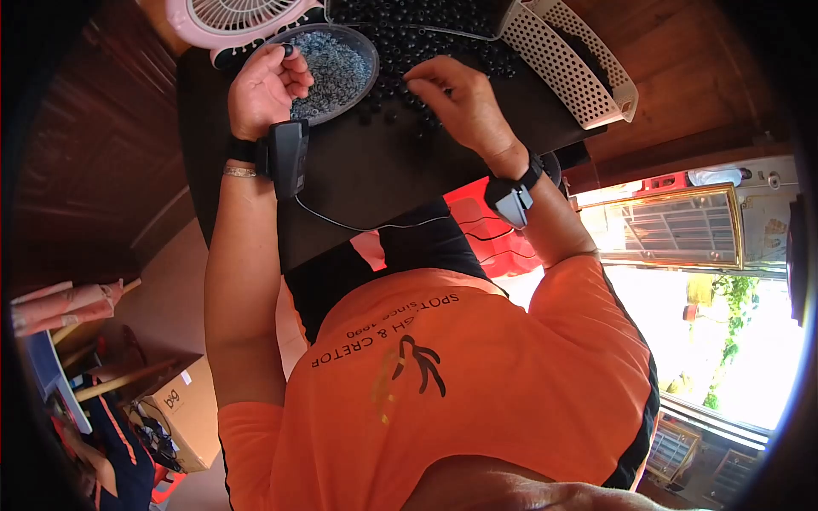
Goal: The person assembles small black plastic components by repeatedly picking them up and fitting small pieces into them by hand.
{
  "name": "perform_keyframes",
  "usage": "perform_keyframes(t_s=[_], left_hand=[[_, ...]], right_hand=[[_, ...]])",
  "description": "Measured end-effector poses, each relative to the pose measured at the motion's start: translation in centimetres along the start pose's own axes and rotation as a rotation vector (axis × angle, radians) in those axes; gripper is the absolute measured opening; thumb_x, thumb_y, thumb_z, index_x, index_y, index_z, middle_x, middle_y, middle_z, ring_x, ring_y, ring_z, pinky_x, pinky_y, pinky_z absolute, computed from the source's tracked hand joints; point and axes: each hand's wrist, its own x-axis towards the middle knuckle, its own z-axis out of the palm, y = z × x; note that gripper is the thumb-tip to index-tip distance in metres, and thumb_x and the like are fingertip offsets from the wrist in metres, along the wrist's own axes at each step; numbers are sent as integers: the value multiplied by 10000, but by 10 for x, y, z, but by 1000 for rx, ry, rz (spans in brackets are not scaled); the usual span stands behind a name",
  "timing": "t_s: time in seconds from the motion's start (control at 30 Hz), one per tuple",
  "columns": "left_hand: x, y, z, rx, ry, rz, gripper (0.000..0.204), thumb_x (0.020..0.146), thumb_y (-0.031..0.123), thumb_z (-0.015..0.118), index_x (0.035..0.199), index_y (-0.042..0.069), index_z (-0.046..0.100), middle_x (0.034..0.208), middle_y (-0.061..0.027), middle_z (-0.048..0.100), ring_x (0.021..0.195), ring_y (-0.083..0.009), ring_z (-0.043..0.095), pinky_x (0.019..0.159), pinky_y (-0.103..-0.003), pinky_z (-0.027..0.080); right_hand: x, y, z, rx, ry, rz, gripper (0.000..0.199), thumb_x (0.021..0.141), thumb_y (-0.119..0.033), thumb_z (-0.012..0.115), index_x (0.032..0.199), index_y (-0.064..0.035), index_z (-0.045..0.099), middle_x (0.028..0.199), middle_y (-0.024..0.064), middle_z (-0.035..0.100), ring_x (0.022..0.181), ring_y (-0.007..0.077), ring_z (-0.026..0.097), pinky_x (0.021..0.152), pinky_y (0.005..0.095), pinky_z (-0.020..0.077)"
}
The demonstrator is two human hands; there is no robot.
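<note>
My left hand is turned palm up at the near left rim of a round bowl, its fingers curled in. A small round black piece, which looks like a bead, sits at the tips of its thumb and forefinger. Inside the bowl lie many tiny grey-blue pieces. To the right, my right hand hovers at the near edge of a spread of black beads, thumb and fingertips pressed together. Whatever those fingertips hold is too small to make out.
A pink and white fan stands at the far left of the dark table. On the right is a white perforated basket. A thin cable hangs from my left wrist device. A red stool shows below the table.
</note>
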Motion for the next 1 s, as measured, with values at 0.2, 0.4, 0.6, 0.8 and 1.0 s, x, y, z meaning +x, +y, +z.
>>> perform_keyframes(t_s=[0.2, 0.4, 0.6, 0.8, 1.0], left_hand=[[0, -2, 7, -17, -43, -14, 171, 890, 204, 495, 889, 45, 557, 798, -72, 589, 689, -190, 576, 593, -280, 440], [-13, -11, 43, 42, -126, -14, 174, 901, 195, 483, 919, 46, 570, 817, -58, 602, 693, -165, 577, 597, -266, 433], [-18, -14, 58, 120, -133, -70, 168, 877, 207, 496, 905, 55, 561, 779, -36, 597, 665, -151, 567, 583, -246, 417], [-20, -14, 61, 125, -167, -79, 176, 875, 214, 498, 901, 48, 550, 746, -30, 566, 653, -153, 558, 576, -247, 413], [-19, -17, 60, 87, -137, -96, 178, 877, 222, 502, 902, 51, 546, 739, -32, 563, 646, -156, 560, 569, -246, 413]], right_hand=[[-42, 54, -49, 518, 354, 510, 177, 865, -173, 609, 941, -14, 628, 781, 12, 606, 680, 72, 551, 627, 209, 466], [-6, 34, -45, 868, 58, 520, 209, 888, -203, 589, 976, -16, 620, 808, 8, 605, 701, 68, 557, 666, 211, 473], [38, 1, -23, 1014, -156, 416, 201, 890, -202, 590, 965, -17, 613, 802, 11, 609, 696, 69, 560, 666, 216, 476], [59, -10, -11, 978, -210, 364, 179, 894, -197, 590, 957, -30, 591, 807, 6, 601, 697, 80, 545, 658, 214, 452], [68, -19, -7, 820, -253, 246, 177, 874, -207, 618, 930, -40, 611, 792, -8, 600, 691, 67, 524, 652, 207, 435]])
